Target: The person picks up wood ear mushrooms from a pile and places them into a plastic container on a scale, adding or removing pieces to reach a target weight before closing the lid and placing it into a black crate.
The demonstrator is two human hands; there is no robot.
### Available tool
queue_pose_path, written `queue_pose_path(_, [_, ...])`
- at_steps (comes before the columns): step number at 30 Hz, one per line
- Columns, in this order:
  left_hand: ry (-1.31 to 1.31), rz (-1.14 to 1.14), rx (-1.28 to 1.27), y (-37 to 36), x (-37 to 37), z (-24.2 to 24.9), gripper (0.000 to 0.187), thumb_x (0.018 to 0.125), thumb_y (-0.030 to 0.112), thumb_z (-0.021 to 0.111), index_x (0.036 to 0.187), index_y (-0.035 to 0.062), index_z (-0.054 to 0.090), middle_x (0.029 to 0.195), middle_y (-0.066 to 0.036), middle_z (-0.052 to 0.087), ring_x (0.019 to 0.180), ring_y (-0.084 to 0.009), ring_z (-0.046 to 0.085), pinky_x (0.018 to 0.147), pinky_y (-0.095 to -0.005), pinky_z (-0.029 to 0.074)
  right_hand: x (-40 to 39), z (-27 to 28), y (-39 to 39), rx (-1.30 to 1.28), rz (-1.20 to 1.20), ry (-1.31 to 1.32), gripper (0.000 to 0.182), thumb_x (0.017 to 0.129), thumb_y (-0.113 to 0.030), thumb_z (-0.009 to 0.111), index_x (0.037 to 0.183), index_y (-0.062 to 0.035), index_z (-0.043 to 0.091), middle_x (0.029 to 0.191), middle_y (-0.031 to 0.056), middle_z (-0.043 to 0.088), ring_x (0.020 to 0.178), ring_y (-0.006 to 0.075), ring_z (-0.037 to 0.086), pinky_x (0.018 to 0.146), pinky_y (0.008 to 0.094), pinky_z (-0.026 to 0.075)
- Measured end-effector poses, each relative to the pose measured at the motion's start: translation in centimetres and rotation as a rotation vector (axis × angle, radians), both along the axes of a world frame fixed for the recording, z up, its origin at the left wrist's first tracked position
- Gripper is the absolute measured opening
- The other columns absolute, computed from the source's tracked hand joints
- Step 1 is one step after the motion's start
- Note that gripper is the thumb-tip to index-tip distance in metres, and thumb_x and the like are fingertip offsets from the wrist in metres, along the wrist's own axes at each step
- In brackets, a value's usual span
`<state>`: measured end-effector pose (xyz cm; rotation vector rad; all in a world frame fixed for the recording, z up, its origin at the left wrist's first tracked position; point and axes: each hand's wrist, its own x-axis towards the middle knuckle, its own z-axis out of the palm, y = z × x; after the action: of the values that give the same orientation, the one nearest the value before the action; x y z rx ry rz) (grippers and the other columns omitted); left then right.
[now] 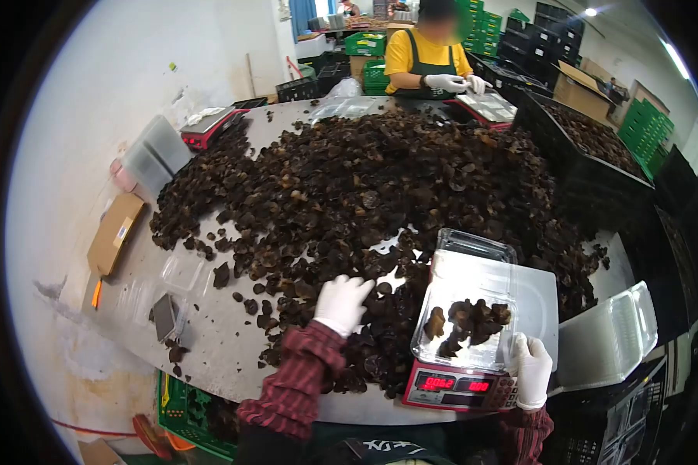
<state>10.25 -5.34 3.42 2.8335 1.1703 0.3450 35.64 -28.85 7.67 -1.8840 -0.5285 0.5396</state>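
My left hand [341,304], in a white glove, rests over the near edge of a big heap of dark brown wood ear mushrooms [364,186]. Its fingers reach forward, slightly bent and apart, and nothing shows in them. A clear plastic clamshell box [473,353] lies with its lid raised on a red and white digital scale [541,298]. Inside it is a small clump of mushrooms [469,322]. Gloved too, my right hand [531,372] pinches the box's right rim near the front corner. Red digits glow on the scale's display [440,383].
A stack of clear boxes [609,337] stands right of the scale. Across the table a person in a yellow shirt [423,58] works at another scale [488,108]. A third scale [209,128] sits at the far left. Below the left edge is a green crate [186,418].
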Motion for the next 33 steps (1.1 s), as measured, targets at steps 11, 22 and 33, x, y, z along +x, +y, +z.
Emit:
queue_pose_path(11, [-0.751,0.325,-0.384,-2.5,-13.5,0.6,0.009,0.080,0.000,0.061,0.087,-0.0005,0.067,0.082,-0.010,0.065,0.081,-0.0202,0.062,0.074,-0.0294,0.047,0.2,0.4,-0.8,0.026,-0.033,0.000,0.022,0.091,-0.022,0.061,0.088,0.0003,0.063,0.057,-0.0011,0.052,0.044,0.0046,0.046,0.042,0.0204,0.034])
queue_pose_path(22, [-0.043,0.554,-0.217,-8.5,-28.3,0.0,0.036,0.070,0.007,0.070,0.106,0.0089,0.066,0.098,-0.015,0.064,0.093,-0.0331,0.059,0.082,-0.0390,0.048,-1.6,1.8,1.0,0.071,0.079,-0.577,0.015,0.088,-0.012,0.063,0.083,0.0014,0.064,0.061,0.0109,0.057,0.053,0.0148,0.055,0.052,0.0277,0.044])
queue_pose_path(33, [-0.865,-0.135,-0.475,-7.9,-3.4,2.2,0.017,0.084,0.000,0.062,0.100,0.0012,0.068,0.093,-0.010,0.068,0.084,-0.0187,0.065,0.076,-0.0281,0.051,-3.1,-1.1,6.8,-0.366,0.625,-1.164,0.017,0.077,-0.019,0.066,0.073,-0.0062,0.056,0.063,0.0134,0.060,0.062,0.0313,0.063,0.056,0.0406,0.049])
